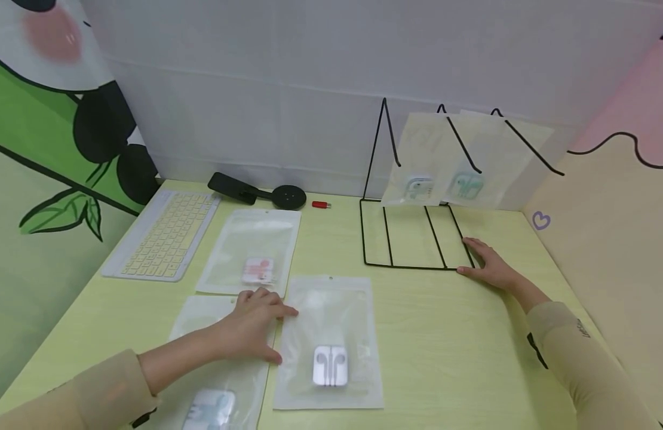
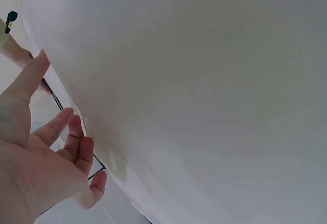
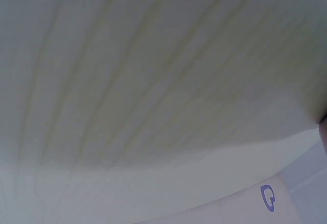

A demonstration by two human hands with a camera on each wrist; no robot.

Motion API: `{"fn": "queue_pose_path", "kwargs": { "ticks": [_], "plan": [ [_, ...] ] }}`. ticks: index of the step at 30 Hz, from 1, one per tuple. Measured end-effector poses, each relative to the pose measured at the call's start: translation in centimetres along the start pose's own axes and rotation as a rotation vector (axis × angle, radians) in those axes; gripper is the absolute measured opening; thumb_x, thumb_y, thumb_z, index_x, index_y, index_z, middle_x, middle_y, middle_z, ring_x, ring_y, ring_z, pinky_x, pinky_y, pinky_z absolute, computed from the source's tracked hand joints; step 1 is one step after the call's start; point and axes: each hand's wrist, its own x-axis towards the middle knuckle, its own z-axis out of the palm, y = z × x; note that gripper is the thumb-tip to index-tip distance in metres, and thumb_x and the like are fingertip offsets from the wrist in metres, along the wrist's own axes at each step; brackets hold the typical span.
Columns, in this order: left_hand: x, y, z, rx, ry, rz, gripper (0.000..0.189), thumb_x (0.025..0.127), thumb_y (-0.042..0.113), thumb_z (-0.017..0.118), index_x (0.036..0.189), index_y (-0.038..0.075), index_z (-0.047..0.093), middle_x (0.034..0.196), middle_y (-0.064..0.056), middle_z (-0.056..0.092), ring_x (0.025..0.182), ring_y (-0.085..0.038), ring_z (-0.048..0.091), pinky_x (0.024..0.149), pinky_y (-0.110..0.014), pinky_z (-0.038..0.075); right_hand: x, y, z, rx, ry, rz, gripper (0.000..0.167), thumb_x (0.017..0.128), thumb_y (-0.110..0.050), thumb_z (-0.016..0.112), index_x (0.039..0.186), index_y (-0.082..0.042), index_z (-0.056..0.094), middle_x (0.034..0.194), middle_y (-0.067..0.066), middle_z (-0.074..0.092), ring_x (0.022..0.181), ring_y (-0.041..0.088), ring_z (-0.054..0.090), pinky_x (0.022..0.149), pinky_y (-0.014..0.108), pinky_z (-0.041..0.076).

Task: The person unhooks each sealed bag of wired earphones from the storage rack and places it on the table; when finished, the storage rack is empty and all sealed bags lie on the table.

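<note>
At the near left of the bench [image 1: 444, 358], your left hand [image 1: 251, 325] is over the far end of the near-left pouch [image 1: 235, 379], which holds a pale blue-and-white earphone set [image 1: 209, 409]. Your left thumb and forefinger are spread apart, their tips at the left edge of the right-hand pouch [image 1: 328, 313]; whether they touch it or hover just above is hard to tell, as the left wrist view is mostly a blurred pale surface. That right-hand pouch lies flat just right of your left hand, with white earphones [image 1: 330, 365] in its near half. Beyond your left hand, the far-left pouch [image 1: 237, 239] lies flat with a pink-and-white earphone set [image 1: 258, 270] inside.

Well apart, over on the right, your right hand [image 1: 493, 269] is at the near right corner of the black wire rack [image 1: 407, 267], with thumb and fingers parted: thumb by the near rail, fingers by the right rail. At the rack's far side, the left hanging pouch [image 1: 425, 146] and the right hanging pouch [image 1: 493, 161] overlap side by side.

Along the bench's left side lies a white keyboard [image 1: 165, 236]. To its right, near the far edge, are a black stand [image 1: 288, 197] and a small red stick [image 1: 321, 205].
</note>
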Motion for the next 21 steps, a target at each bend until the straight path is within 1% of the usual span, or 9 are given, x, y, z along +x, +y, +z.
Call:
{"fn": "queue_pose_path", "kwargs": {
  "ticks": [4,6,10,13,16,18,21],
  "plan": [
    [0.2,0.0,-0.8,0.001,0.004,-0.013,0.075,0.052,0.044,0.089,0.118,0.019,0.065,0.097,0.006,0.053,0.096,-0.017,0.042,0.087,-0.052,0.027,0.0,0.0,-0.1,-0.006,-0.003,0.004,0.086,0.086,-0.033,0.068,0.150,-0.003,0.018,0.154,0.027,0.011,0.140,0.049,0.005,0.106,0.068,0.005],
    [0.5,0.1,-1.4,0.003,0.002,-0.012,0.075,0.053,0.045,0.088,0.120,0.019,0.064,0.099,0.006,0.054,0.097,-0.017,0.043,0.088,-0.050,0.027,0.0,0.1,-0.1,-0.011,-0.005,0.002,0.087,0.086,-0.033,0.068,0.150,-0.002,0.018,0.153,0.027,0.012,0.140,0.049,0.005,0.106,0.068,0.005],
    [1.6,0.7,-3.1,-0.004,-0.001,0.000,0.079,0.057,0.045,0.087,0.126,0.021,0.059,0.109,0.004,0.056,0.110,-0.024,0.043,0.091,-0.053,0.025,0.0,0.1,-0.2,-0.011,-0.005,0.007,0.087,0.086,-0.033,0.069,0.150,-0.003,0.018,0.153,0.027,0.012,0.139,0.049,0.005,0.106,0.069,0.006],
    [2.9,1.4,-4.8,0.008,0.030,0.033,0.082,0.059,0.046,0.086,0.131,0.022,0.055,0.119,0.000,0.055,0.118,-0.028,0.041,0.092,-0.056,0.025,0.0,0.2,-0.2,-0.009,-0.002,0.007,0.087,0.086,-0.034,0.069,0.150,-0.003,0.019,0.153,0.027,0.012,0.139,0.050,0.005,0.105,0.069,0.007],
    [4.5,2.4,-6.2,0.011,0.071,0.074,0.085,0.060,0.046,0.086,0.134,0.022,0.051,0.127,-0.003,0.053,0.120,-0.027,0.039,0.092,-0.054,0.027,-0.1,0.1,-0.1,-0.009,0.000,0.004,0.086,0.086,-0.034,0.068,0.150,-0.003,0.019,0.153,0.027,0.012,0.139,0.050,0.005,0.105,0.069,0.007],
    [5.8,3.1,-7.0,0.003,0.101,0.100,0.086,0.061,0.047,0.085,0.136,0.022,0.050,0.130,-0.004,0.051,0.122,-0.026,0.038,0.092,-0.053,0.026,-0.1,0.1,-0.1,-0.014,0.001,-0.006,0.086,0.086,-0.033,0.068,0.149,-0.002,0.019,0.153,0.028,0.013,0.139,0.050,0.006,0.106,0.068,0.005],
    [7.8,3.8,-7.8,-0.027,0.149,0.126,0.088,0.063,0.050,0.083,0.138,0.023,0.047,0.135,-0.003,0.048,0.128,-0.025,0.034,0.094,-0.052,0.026,0.0,0.0,0.0,-0.013,0.008,-0.013,0.085,0.087,-0.033,0.068,0.149,-0.002,0.019,0.153,0.027,0.013,0.140,0.049,0.006,0.107,0.067,0.004]
  ]
}}
